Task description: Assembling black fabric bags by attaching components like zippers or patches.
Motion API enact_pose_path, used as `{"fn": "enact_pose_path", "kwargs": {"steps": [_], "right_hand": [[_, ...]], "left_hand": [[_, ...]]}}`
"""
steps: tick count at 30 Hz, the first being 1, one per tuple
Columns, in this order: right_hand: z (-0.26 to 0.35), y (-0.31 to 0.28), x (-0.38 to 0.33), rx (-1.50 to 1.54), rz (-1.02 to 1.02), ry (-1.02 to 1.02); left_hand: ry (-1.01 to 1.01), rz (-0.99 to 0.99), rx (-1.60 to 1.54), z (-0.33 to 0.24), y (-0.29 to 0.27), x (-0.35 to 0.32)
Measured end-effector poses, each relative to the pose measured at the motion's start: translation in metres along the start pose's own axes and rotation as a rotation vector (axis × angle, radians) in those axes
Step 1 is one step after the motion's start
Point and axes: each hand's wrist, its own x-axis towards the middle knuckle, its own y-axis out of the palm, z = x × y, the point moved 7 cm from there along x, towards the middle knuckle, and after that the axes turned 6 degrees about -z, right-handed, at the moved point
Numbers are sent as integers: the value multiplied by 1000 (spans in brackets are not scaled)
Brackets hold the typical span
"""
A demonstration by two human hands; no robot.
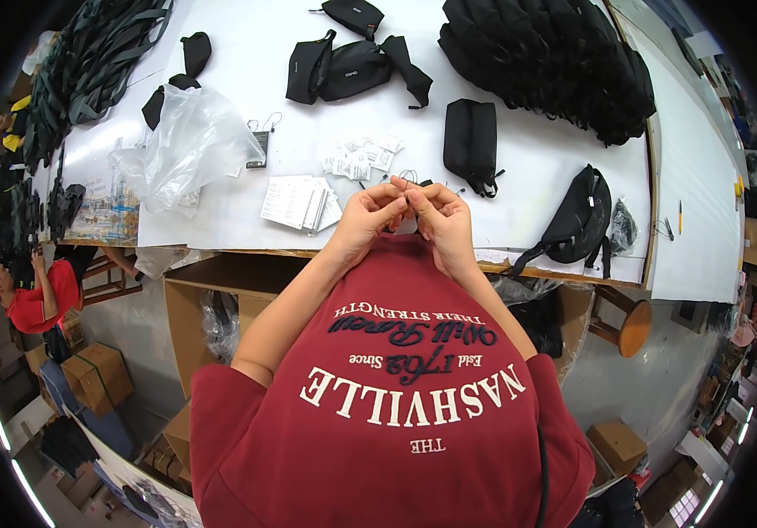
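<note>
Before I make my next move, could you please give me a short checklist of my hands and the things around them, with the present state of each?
1. Left hand and right hand together: ok, fingertips meet.
2. Thing between the fingertips identified: cannot tell, the fingers cover it.
3. White cards within easy sight: ok, left of the left hand.
4. Small white labels neatly stacked: not ok, loosely scattered.
5. Black pouch on the table: ok, beyond the right hand.
6. Black belt bag far from the table's near edge: not ok, close to it.
</note>
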Motion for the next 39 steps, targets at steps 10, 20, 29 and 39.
{"fn": "enact_pose_path", "kwargs": {"steps": [10,20,29,39], "right_hand": [[19,-63,23,-166,-230,-107],[18,-105,19,-219,-326,-20],[41,-144,-2,-941,-498,-276],[50,-160,-19,-1038,-558,-399]], "left_hand": [[170,-149,344,-3,-37,15],[667,49,1376,29,-16,53],[970,221,1549,56,27,90],[925,250,1437,28,39,85]]}}
